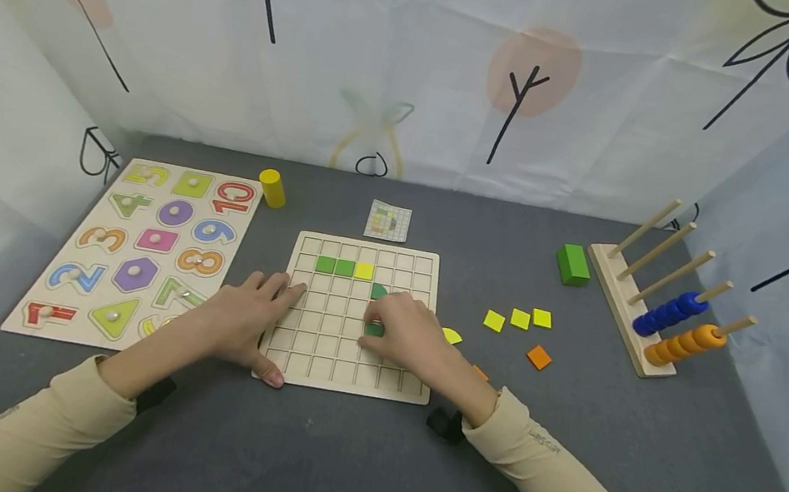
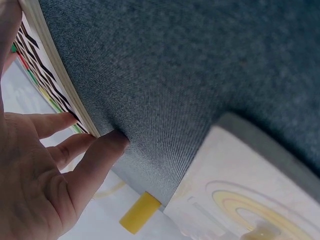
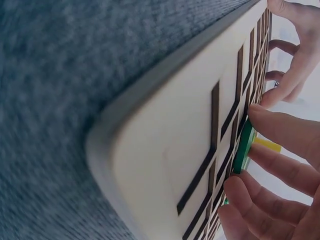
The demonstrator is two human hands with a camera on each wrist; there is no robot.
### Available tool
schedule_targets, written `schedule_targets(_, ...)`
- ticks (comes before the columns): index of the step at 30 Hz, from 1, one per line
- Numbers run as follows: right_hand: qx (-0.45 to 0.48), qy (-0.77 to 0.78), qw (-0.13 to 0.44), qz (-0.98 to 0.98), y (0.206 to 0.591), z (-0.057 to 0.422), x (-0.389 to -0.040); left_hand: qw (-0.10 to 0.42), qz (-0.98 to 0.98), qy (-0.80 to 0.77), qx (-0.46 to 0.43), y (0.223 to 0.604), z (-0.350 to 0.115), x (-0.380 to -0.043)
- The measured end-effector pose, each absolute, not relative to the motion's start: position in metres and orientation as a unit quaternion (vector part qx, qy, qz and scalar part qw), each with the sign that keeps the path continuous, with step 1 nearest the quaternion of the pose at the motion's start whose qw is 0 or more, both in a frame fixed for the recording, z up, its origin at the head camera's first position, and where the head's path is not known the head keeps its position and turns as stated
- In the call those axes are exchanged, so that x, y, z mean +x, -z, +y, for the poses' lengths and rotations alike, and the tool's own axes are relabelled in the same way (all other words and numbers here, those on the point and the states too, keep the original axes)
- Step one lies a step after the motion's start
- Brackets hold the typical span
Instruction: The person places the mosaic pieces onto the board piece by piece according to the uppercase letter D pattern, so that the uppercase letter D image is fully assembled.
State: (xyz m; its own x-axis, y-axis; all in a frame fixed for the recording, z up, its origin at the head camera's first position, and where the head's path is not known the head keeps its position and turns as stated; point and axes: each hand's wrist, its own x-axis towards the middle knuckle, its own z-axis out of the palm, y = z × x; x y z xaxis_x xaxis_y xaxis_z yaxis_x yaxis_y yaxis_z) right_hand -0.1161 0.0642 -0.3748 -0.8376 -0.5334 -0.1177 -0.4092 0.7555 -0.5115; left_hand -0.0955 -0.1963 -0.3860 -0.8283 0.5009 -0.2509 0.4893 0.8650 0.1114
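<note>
The left hand (image 1: 250,318) is lying spread along the left side of the grid board (image 1: 326,325), fingers loosely extended and gripping nothing, its thumb resting at the near corner. The right hand (image 1: 407,330) is bending nearly closed, thumb and fingers pinching a green piece (image 3: 243,145) low over the cells in the board's right half. If the left hand is pressing too lightly, the board could be slipping on the worktop (image 1: 305,452) as the right one pushes. The fingers are partly covering the cell, so the piece could easily be catching on a grid ridge and sitting tilted. Another green piece (image 1: 379,291) is sitting just beyond the knuckles, and a careless lift could be nudging it out of place. The right forearm is crossing close to a yellow curved piece (image 1: 452,336) and hiding part of an orange piece (image 1: 479,372); a dragging wrist could be sweeping either aside. Three yellow squares (image 1: 520,319) are lying farther off, at less risk.
</note>
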Motion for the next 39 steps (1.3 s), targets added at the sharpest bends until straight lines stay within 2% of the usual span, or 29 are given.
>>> schedule_targets(18, -0.265, 0.228, 0.130, 0.928, 0.374, 0.071, -0.118, 0.137, 0.955, -0.020, 0.262, 0.385, -0.196, -0.095)
schedule_targets(31, -0.271, 0.234, 0.110, 0.927, 0.374, 0.072, -0.118, 0.140, 0.955, -0.016, 0.261, 0.384, -0.195, -0.096)
schedule_targets(39, -0.259, 0.239, 0.122, 0.928, 0.370, 0.077, -0.119, 0.139, 0.955, -0.017, 0.261, 0.385, -0.196, -0.096)
